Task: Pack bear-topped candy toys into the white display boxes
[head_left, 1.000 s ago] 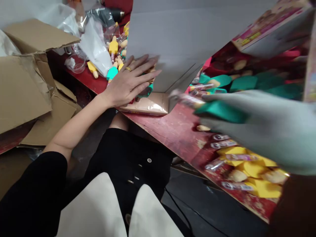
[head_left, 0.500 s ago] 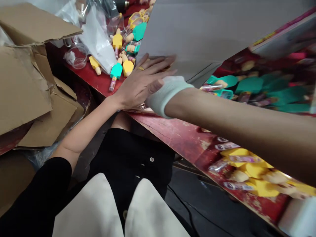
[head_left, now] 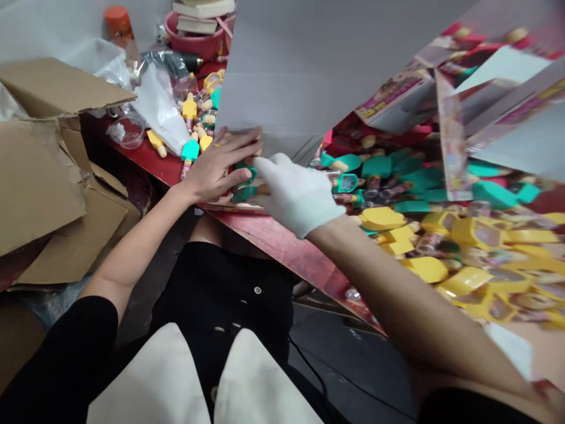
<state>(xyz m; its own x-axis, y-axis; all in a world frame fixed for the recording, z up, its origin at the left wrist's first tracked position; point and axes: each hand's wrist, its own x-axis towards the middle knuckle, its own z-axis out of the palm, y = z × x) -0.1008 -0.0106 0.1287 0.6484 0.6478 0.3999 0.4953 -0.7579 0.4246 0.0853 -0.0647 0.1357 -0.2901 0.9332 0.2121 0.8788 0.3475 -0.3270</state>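
Note:
My left hand [head_left: 220, 165] lies at the lower left of a large grey-white box flap [head_left: 286, 88], with its fingers spread over the box's near part. Close to its right is my right hand [head_left: 293, 191], in a white glove. Its fingertips are hidden inside the box, at a green popsicle-shaped piece [head_left: 244, 193] with a wooden-coloured stick. What those fingers grip, if anything, cannot be made out. The box's front edge [head_left: 238, 208] rests along the red table's [head_left: 282, 235] near edge.
Green pieces [head_left: 375, 166] and yellow pieces [head_left: 481, 232] are heaped on the right, near printed boxes [head_left: 397, 103]. An open cardboard carton [head_left: 39, 176] stands at the left. Plastic bags [head_left: 159, 106], a pink basin [head_left: 194, 42] and an orange-capped bottle [head_left: 118, 26] are behind.
My right hand has drawn back from behind my left hand, and its glove and the green pieces in the box now show. The view has shifted, revealing more of the right-hand heaps.

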